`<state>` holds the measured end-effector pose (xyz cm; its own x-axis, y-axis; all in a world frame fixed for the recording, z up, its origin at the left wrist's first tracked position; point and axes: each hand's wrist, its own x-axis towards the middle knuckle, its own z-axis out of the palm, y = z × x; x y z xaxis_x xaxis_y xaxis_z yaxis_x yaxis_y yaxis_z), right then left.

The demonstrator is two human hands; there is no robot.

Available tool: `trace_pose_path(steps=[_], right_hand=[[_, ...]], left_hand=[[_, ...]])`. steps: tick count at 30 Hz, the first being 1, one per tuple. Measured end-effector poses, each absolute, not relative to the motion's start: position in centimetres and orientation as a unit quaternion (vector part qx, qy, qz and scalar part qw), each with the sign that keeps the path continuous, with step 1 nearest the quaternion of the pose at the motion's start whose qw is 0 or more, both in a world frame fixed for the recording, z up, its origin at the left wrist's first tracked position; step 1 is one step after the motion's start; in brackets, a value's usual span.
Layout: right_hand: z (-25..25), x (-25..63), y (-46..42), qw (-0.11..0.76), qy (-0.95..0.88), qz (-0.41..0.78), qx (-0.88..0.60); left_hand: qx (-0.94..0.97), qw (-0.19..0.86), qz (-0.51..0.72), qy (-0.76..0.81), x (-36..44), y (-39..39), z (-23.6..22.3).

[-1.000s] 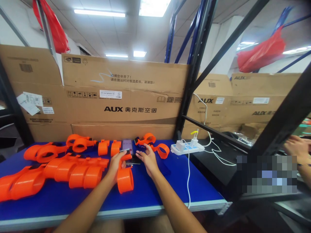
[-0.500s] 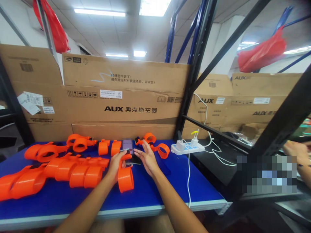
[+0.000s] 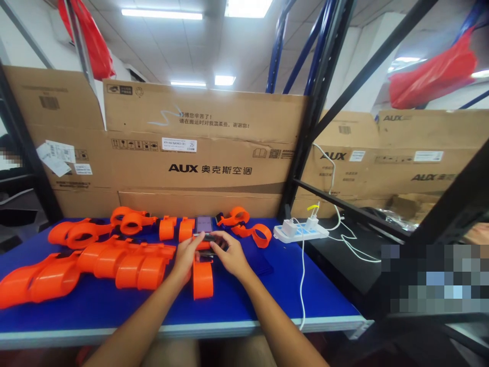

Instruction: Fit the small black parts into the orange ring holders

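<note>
Over the blue table, my left hand (image 3: 185, 259) is closed on an orange plastic ring-shaped holder (image 3: 202, 281), its ring hanging below the fingers. A small dark strip-like piece (image 3: 209, 238) lies across the top of the holder. My right hand (image 3: 231, 253) pinches at that dark piece from the right side, thumb and fingers bent round it. The fingers partly hide where the piece meets the holder. Left of my hands, several similar orange holders (image 3: 139, 270) lie in rows. Beyond my right hand are two more orange holders (image 3: 261, 236).
A phone (image 3: 204, 224) lies behind my hands. On the right, a white power strip (image 3: 301, 231) has plugs and a cable (image 3: 303, 285) running over the table's front edge. Cardboard (image 3: 210, 153) walls the back. A black rack post (image 3: 319, 102) rises at the right. Part of another person shows far right.
My right hand has gone from spread fingers to a pinch on the dark piece, moving left towards my left hand. The orange holder has turned slightly. The view has shifted a little.
</note>
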<state>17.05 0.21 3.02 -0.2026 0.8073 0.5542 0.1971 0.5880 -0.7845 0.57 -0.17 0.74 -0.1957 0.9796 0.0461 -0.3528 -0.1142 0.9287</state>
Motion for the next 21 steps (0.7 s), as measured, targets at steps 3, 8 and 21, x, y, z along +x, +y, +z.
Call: trace_pose_path(steps=[3, 8, 21], right_hand=[[2.4, 17.5, 0.8, 0.540, -0.698, 0.245, -0.400], [1.9, 18.7, 1.5, 0.524, -0.718, 0.133, -0.438], [0.5, 17.2, 2.0, 0.340, -0.840, -0.004, -0.422]], left_hand=[[0.333, 0.526, 0.659, 0.421, 0.2, -0.4, 1.3], [0.277, 0.549, 0.688, 0.386, -0.2, -0.7, 1.8], [0.306, 0.527, 0.691, 0.389, 0.3, -1.0, 2.2]])
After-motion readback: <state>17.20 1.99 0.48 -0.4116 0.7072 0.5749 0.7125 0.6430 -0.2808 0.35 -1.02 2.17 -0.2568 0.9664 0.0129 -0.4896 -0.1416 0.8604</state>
